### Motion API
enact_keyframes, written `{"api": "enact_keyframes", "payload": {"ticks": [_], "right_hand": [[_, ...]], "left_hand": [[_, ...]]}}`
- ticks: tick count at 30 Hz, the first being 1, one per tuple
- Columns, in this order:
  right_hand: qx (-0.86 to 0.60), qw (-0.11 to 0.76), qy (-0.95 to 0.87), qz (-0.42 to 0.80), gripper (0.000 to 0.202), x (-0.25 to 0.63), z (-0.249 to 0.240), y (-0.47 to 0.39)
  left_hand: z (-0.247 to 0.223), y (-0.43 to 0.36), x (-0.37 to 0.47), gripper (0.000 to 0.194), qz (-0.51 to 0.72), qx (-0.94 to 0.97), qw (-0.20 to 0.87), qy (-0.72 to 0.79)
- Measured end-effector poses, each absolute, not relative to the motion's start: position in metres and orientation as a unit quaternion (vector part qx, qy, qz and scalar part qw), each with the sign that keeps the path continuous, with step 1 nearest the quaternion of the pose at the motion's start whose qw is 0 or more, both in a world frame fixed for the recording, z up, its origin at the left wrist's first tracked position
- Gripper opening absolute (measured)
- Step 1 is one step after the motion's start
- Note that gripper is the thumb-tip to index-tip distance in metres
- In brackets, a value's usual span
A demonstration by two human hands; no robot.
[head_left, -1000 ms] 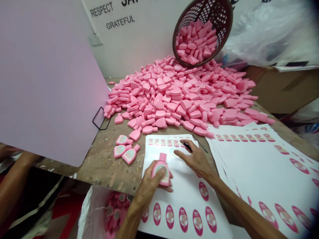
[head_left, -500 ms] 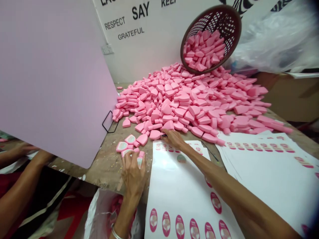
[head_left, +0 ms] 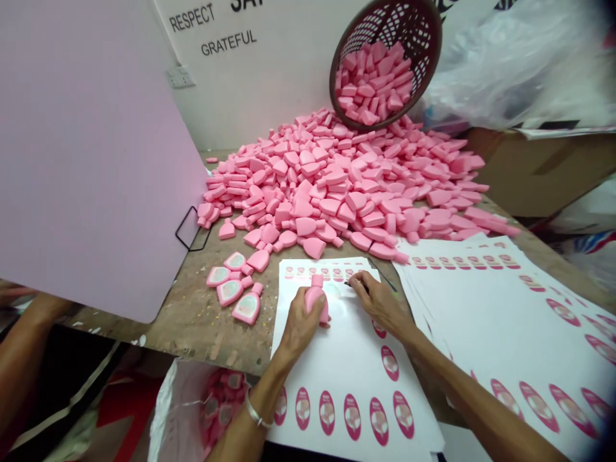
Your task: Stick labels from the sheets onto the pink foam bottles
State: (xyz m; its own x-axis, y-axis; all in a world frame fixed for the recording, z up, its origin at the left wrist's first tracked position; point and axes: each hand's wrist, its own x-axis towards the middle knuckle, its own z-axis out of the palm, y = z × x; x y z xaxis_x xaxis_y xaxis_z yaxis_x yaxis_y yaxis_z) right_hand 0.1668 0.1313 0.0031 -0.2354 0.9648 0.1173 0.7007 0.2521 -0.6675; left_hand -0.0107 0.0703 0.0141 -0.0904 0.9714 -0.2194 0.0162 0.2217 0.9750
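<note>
My left hand (head_left: pixel 299 321) is wrapped round a pink bottle-shaped piece (head_left: pixel 315 300), held upright with its neck at the top, over a white sticker sheet (head_left: pixel 332 359). To its right, my right hand (head_left: pixel 359 285) pinches a thin dark tool (head_left: pixel 348 283) near the sheet's top row of small labels. Oval pink labels (head_left: pixel 352 416) line the sheet's lower edge. Several pink pieces with pale labels (head_left: pixel 247 307) lie on the table left of the sheet. Behind the sheet is a large heap of plain pink pieces (head_left: pixel 332 173).
A brown basket (head_left: pixel 433 38) of pink pieces tips over the heap. More sticker sheets (head_left: pixel 476 321) lie at right. A pink panel (head_left: pixel 96 160) stands left, beside another person's arm (head_left: pixel 24 346). Below the table edge is a white bag (head_left: pixel 168 404).
My left hand has moved from the labelled pieces to the sheet and now holds a plain pink piece. My right hand has drawn back from the heap. The view has shifted.
</note>
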Motion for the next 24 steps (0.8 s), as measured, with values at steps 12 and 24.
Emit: {"api": "enact_keyframes", "payload": {"ticks": [12, 24], "right_hand": [[-0.567, 0.258, -0.775, 0.106, 0.014, 0.156, -0.02, 0.143], [-0.529, 0.221, -0.818, 0.04, 0.017, 0.156, -0.02, 0.141]], "left_hand": [[-0.004, 0.088, 0.004, 0.036, 0.493, 0.425, 0.47, 0.596], [-0.004, 0.101, -0.008, 0.038, 0.468, 0.422, 0.545, 0.552]]}}
